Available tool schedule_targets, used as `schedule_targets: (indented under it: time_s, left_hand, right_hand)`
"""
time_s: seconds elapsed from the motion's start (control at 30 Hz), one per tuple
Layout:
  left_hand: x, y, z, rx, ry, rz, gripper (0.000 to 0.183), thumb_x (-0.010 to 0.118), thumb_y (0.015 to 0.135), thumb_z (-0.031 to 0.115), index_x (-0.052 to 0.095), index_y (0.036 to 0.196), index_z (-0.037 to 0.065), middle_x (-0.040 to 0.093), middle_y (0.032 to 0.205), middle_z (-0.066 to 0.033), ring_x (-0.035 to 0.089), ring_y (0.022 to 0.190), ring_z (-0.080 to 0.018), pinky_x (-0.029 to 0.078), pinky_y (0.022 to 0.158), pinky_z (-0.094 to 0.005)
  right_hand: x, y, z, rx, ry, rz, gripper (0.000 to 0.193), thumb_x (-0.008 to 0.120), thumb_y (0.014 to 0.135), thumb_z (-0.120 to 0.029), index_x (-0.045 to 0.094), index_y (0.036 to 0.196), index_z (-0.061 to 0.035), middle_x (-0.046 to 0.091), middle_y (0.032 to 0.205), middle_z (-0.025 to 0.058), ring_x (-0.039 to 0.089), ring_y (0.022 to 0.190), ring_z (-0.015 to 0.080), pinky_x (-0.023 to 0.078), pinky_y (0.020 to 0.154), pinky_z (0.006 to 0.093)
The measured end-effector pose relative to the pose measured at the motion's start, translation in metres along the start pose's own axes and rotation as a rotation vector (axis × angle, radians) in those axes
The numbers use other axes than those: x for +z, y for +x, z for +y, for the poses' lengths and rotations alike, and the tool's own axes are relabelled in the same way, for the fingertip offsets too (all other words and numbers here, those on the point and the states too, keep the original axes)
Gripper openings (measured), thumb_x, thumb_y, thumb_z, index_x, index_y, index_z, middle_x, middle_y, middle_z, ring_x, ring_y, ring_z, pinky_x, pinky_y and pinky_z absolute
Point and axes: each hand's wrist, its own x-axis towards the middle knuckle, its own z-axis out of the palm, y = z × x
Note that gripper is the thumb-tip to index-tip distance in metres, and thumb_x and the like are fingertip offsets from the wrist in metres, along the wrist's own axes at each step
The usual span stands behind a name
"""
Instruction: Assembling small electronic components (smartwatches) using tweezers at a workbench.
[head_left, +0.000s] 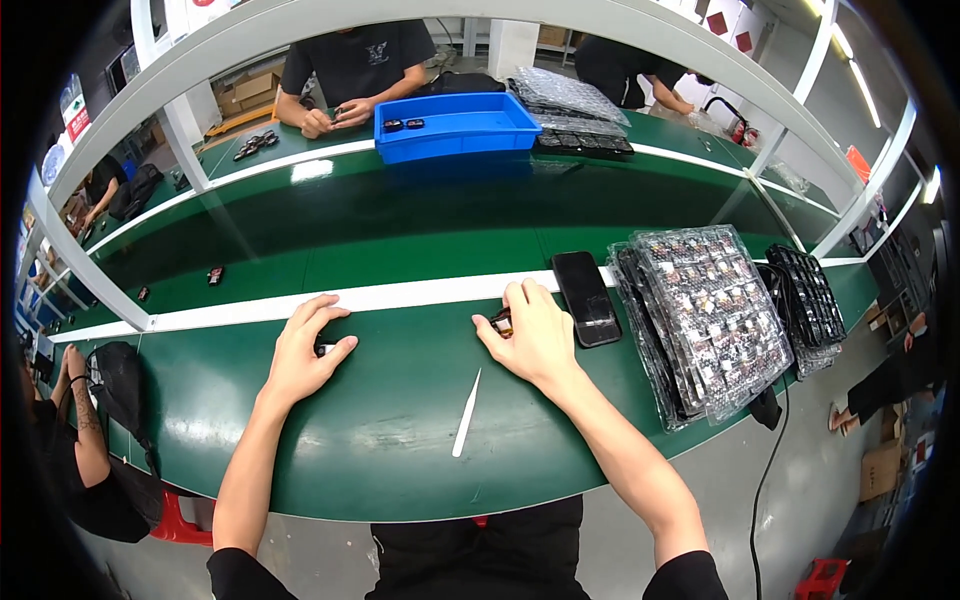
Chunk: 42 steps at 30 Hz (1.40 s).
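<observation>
On the green bench, my left hand [305, 355] curls with its palm down around a small black part [324, 349]. Only a sliver of that part shows between thumb and fingers. My right hand [535, 340] is closed over another small dark part with a light patch [502, 323], gripped between thumb and fingers and mostly hidden by them. Between my forearms lies a white pointed tool [466, 415], its tip facing away from me; neither hand touches it. A black phone [587, 298] rests just right of my right hand.
Stacked clear trays of small parts [712, 320] stand at the right, beside black trays [806, 295] and a hanging cable [765, 480]. A white rail [420, 292] crosses behind my hands. Beyond it sit a small part [215, 275] and a blue bin [455, 140]. Other people work nearby.
</observation>
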Motion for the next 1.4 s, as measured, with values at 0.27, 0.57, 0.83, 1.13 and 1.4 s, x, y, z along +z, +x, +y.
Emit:
schedule_targets:
  time_s: [0.27, 0.57, 0.83, 1.13, 1.4]
  left_hand:
    - [0.003, 0.003, -0.003, 0.014, -0.005, 0.0, 0.042, 0.086, 0.092, 0.022, 0.076, 0.129, 0.006, 0.067, 0.153, -0.0164, 0.062, 0.144, -0.0395, 0.051, 0.118, -0.0471]
    - [0.005, 0.005, 0.003, -0.008, -0.012, 0.01, 0.04, 0.087, 0.091, 0.017, 0.077, 0.128, 0.005, 0.068, 0.152, -0.0177, 0.063, 0.143, -0.0392, 0.051, 0.118, -0.0475]
    - [0.004, 0.003, 0.004, -0.019, -0.03, 0.02, 0.039, 0.087, 0.09, 0.015, 0.075, 0.126, 0.005, 0.068, 0.151, -0.0161, 0.064, 0.142, -0.0383, 0.051, 0.117, -0.0463]
    - [0.004, 0.001, 0.002, -0.036, -0.041, 0.014, 0.038, 0.086, 0.09, 0.012, 0.075, 0.125, 0.003, 0.068, 0.151, -0.0178, 0.063, 0.143, -0.0394, 0.05, 0.119, -0.0469]
    - [0.007, 0.009, 0.011, -0.008, -0.058, 0.004, 0.039, 0.085, 0.09, 0.011, 0.074, 0.126, 0.003, 0.067, 0.152, -0.0177, 0.063, 0.144, -0.0393, 0.05, 0.119, -0.0463]
  right_hand:
    - [0.001, -0.004, -0.001, -0.037, -0.048, 0.095, 0.043, 0.083, 0.091, -0.046, 0.072, 0.08, -0.0054, 0.072, 0.078, 0.0106, 0.076, 0.075, 0.0307, 0.06, 0.06, 0.0442]
    - [-0.005, -0.006, 0.003, -0.013, 0.102, 0.023, 0.034, 0.077, 0.097, -0.036, 0.075, 0.084, -0.0043, 0.077, 0.086, 0.0123, 0.077, 0.078, 0.0336, 0.06, 0.066, 0.0479]
    - [-0.023, 0.0, 0.0, 0.098, 0.331, 0.032, 0.036, 0.08, 0.095, -0.03, 0.072, 0.08, 0.0014, 0.078, 0.084, 0.0167, 0.079, 0.076, 0.0391, 0.063, 0.069, 0.0497]
    - [-0.151, 0.035, -0.006, 0.226, 0.653, 0.11, 0.041, 0.083, 0.097, -0.031, 0.075, 0.078, 0.0053, 0.07, 0.065, 0.0103, 0.067, 0.061, 0.0151, 0.052, 0.059, 0.0343]
    - [-0.248, 0.074, 0.207, 0.625, 0.037, 0.211, 0.041, 0.082, 0.087, -0.039, 0.086, 0.091, 0.0012, 0.084, 0.084, 0.0169, 0.085, 0.085, 0.0277, 0.066, 0.087, 0.0391]
